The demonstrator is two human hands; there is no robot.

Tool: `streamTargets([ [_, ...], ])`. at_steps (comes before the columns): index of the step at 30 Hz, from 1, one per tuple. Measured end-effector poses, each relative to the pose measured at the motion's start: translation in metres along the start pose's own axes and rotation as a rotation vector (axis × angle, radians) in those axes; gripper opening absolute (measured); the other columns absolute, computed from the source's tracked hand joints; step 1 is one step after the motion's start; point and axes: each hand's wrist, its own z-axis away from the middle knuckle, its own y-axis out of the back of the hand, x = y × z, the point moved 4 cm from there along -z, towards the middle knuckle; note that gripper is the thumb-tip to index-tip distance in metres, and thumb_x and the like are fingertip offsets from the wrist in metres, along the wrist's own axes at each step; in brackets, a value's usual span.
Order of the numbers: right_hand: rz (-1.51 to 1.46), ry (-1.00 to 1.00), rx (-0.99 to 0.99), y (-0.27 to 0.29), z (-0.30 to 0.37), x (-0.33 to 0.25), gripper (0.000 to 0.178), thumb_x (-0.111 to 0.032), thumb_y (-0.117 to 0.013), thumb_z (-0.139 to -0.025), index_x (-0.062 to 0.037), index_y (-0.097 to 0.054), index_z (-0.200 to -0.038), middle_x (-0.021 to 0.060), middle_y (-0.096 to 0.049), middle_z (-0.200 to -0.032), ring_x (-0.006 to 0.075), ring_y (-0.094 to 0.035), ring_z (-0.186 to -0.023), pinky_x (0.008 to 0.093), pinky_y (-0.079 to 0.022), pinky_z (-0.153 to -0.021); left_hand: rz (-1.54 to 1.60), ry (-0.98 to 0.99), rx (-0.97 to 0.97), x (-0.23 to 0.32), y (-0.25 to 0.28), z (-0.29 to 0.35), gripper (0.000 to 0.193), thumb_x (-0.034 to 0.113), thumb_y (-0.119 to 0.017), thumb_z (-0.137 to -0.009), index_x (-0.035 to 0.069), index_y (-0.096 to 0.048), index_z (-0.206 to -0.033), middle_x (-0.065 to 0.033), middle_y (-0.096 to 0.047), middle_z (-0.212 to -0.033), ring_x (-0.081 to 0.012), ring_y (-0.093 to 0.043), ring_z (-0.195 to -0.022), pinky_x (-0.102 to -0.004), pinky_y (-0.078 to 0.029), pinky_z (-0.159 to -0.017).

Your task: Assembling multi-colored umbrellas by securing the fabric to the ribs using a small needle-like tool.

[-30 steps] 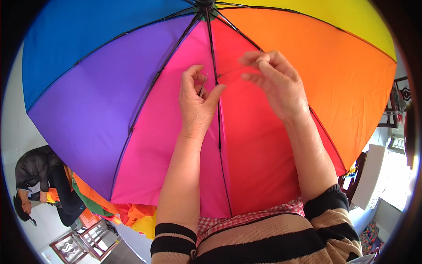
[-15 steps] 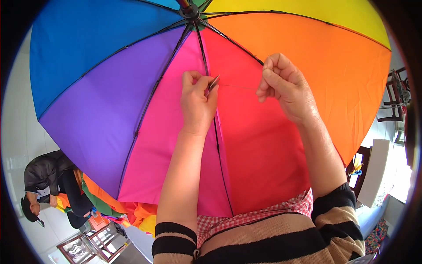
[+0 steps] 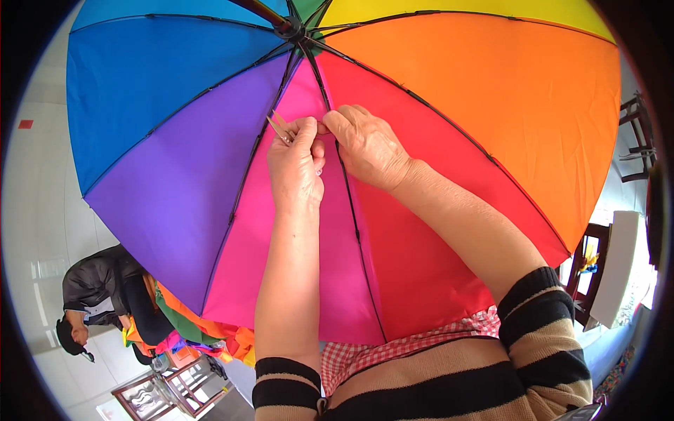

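Note:
An open rainbow-coloured umbrella (image 3: 428, 238) fills most of the view, its underside facing me. Black ribs (image 3: 351, 203) spread from the hub (image 3: 291, 29) at the top, where the shaft (image 3: 258, 12) rises. My left hand (image 3: 298, 168), over the pink panel, is closed around small metal thread snips (image 3: 279, 129) whose pointed blades stick out to the left. My right hand (image 3: 372, 144) is in a pinch, its fingertips meeting those of my left hand beside the rib between pink and red. The thin thread that ran between the hands is too fine to make out now.
At the lower left a person (image 3: 105, 288) in dark clothes bends over a heap of colourful cloth (image 3: 203, 326). A wooden chair (image 3: 175, 389) stands near there. On the right are a dark chair (image 3: 635, 140) and a white board (image 3: 614, 270). A red checked cloth (image 3: 351, 358) lies at my waist.
My right hand has moved left and met my left hand, where before a thread stretched between them. The snips have swung to point leftward, and the umbrella has turned slightly.

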Motion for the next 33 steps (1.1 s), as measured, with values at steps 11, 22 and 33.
streamTargets([
  [11, -1.202, -0.869, 0.336, 0.009, 0.015, 0.037, 0.004, -0.006, -0.053, -0.095, -0.0034, -0.053, -0.093, 0.012, -0.067, -0.091, 0.0161, -0.066, -0.075, 0.0265, -0.053, -0.063, -0.884, -0.458, -0.237, 0.0, -0.008, -0.013, 0.01, 0.002, -0.069, -0.082, 0.005, -0.06, -0.087, -0.0029, -0.052, -0.066, -0.0133, -0.054, -0.056, -0.0291, -0.042, -0.047],
  [22, -1.336, -0.764, 0.465, 0.081, 0.005, 0.046, 0.007, -0.01, -0.054, -0.096, -0.0035, -0.054, -0.092, 0.0121, -0.067, -0.082, 0.0168, -0.066, -0.07, 0.0271, -0.054, -0.065, -1.272, -0.722, -0.312, 0.006, -0.019, -0.005, 0.011, 0.003, -0.069, -0.078, 0.002, -0.061, -0.084, -0.0109, -0.059, -0.085, -0.0319, -0.061, -0.072, -0.0408, -0.051, -0.065],
  [33, -1.214, -0.684, 0.392, 0.088, 0.008, 0.03, 0.01, -0.013, -0.055, -0.097, -0.0031, -0.056, -0.095, 0.0098, -0.067, -0.08, 0.0138, -0.065, -0.068, 0.0242, -0.051, -0.06, -1.709, -0.779, -0.597, 0.05, -0.028, 0.004, 0.009, 0.004, -0.062, -0.081, -0.002, -0.06, -0.087, -0.0177, -0.063, -0.086, -0.0353, -0.06, -0.087, -0.0445, -0.049, -0.078],
])
